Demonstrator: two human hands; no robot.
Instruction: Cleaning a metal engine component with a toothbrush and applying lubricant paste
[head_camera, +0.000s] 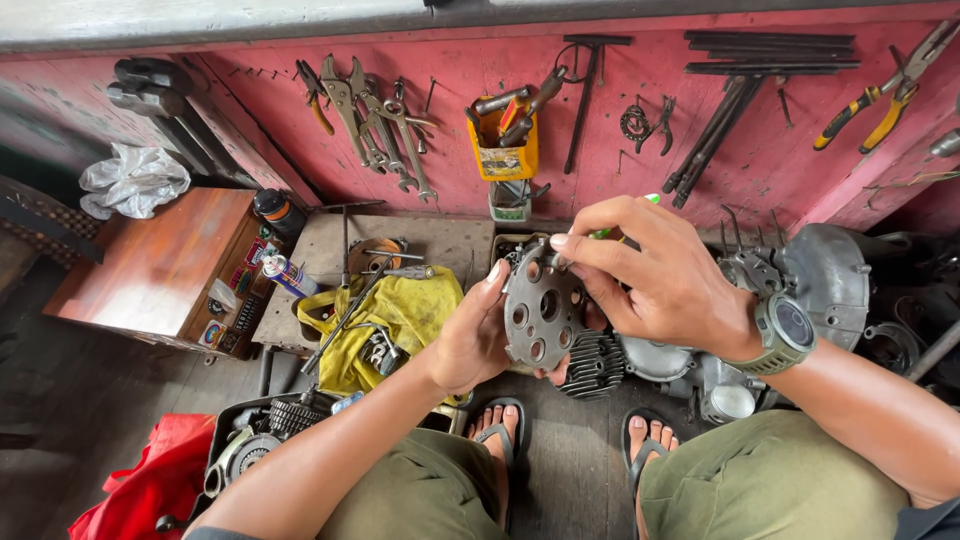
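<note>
Left hand (470, 340): grasping the round metal plate (543, 312) from its 9 o'clock edge, thumb laid up along the rim, fingertips curled under the bottom.
Right hand (655, 275): clenched round a green-handled tool (625, 226), fingertips pressed to the plate's 1 o'clock edge; a watch (785, 333) sits on the wrist.
Plate's place: held tilted in mid-air at the centre of the view, above the sandalled feet and in front of a finned cylinder (596, 365).
Handling: it looks like stiff, weighty cast metal, pierced with round holes, probably oily and a little slippery; the rim and the holes seem the surest places to take hold, and a drop would likely land on the toes.
Packages and labels: a yellow box (505, 150) with a pale label hangs on the red wall at 12 o'clock, full of tools; a white spray can (288, 275) with red and blue bands lies at 9 o'clock; small coloured stickers cover the side of the wooden box (160, 265) beside it.
Nearby: a yellow rag (405, 315) at 9 o'clock, a grey engine casing (830, 275) at 3 o'clock.
</note>
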